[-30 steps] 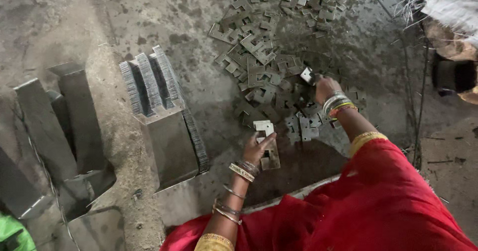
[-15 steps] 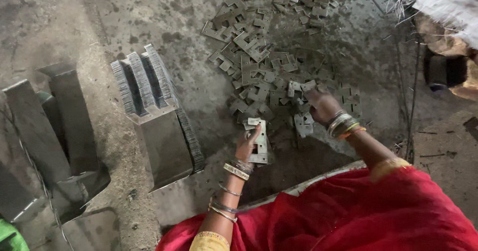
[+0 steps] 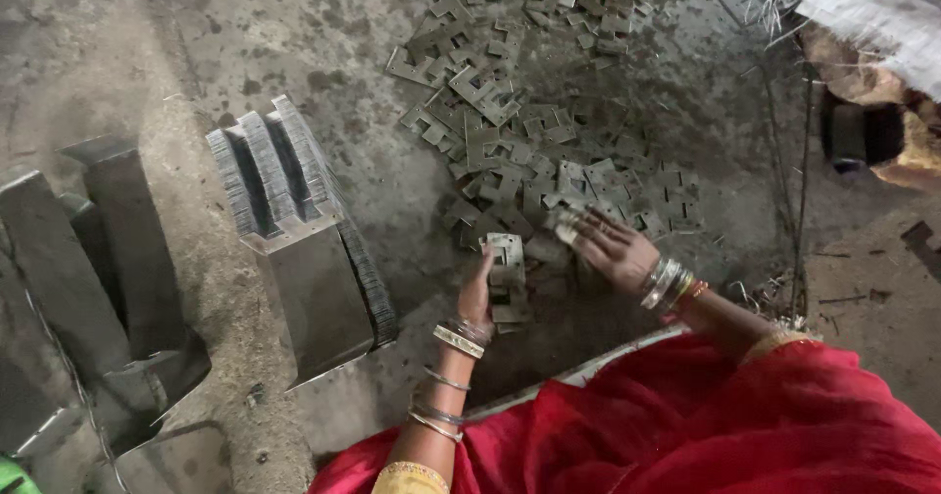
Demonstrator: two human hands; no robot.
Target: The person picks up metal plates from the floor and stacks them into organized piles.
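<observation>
My left hand (image 3: 479,293) grips a small stack of flat grey metal stampings (image 3: 507,271), held upright just above the floor. My right hand (image 3: 610,246) reaches over the near edge of a loose pile of the same notched metal pieces (image 3: 529,131) and has one piece (image 3: 567,224) at its fingertips. Bangles circle both wrists. Red cloth (image 3: 706,425) covers my lap at the bottom of the view.
A large neat block of stacked stampings (image 3: 294,229) lies to the left of my hands on the dirty concrete floor. Further left stand more dark stacked blocks (image 3: 88,278). A white sack (image 3: 872,24) and thin wires (image 3: 799,190) are at the right.
My right hand has moved left and nearer, from the pile towards the stack in my left hand. The left hand has stayed where it was with its stack.
</observation>
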